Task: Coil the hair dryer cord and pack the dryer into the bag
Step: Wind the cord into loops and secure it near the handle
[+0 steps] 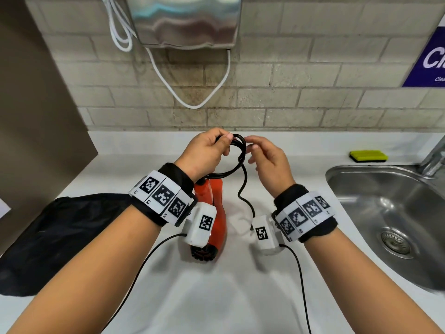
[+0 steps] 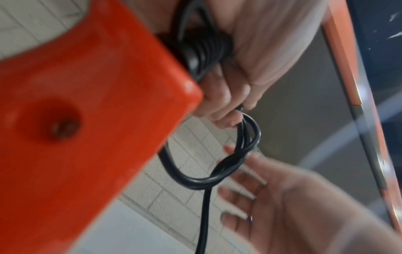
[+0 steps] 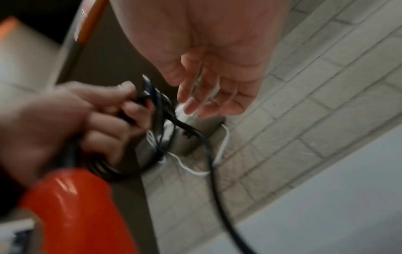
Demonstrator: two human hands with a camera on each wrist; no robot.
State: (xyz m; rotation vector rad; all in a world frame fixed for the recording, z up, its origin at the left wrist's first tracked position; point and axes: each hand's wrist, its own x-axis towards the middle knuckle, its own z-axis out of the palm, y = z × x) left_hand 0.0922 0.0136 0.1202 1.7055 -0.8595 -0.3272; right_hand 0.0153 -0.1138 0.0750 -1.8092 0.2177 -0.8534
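An orange hair dryer (image 1: 212,213) hangs below my left hand (image 1: 212,150) over the white counter, nozzle toward me. My left hand grips several loops of its black cord (image 1: 237,150) above the counter's middle. In the left wrist view the dryer (image 2: 76,137) fills the left side and the coiled cord (image 2: 239,154) shows under my fingers (image 2: 222,103). My right hand (image 1: 267,160) is beside the coil with fingers straight and holding nothing; the right wrist view shows its palm (image 3: 217,68) apart from the cord (image 3: 165,110). A loose cord tail (image 1: 245,189) drops toward the counter. The black bag (image 1: 60,237) lies at the left.
A steel sink (image 1: 390,218) with a tap (image 1: 433,157) is set into the counter at the right. A yellow sponge (image 1: 368,155) lies behind it. A steel dispenser (image 1: 185,20) with white cables (image 1: 192,102) hangs on the tiled wall.
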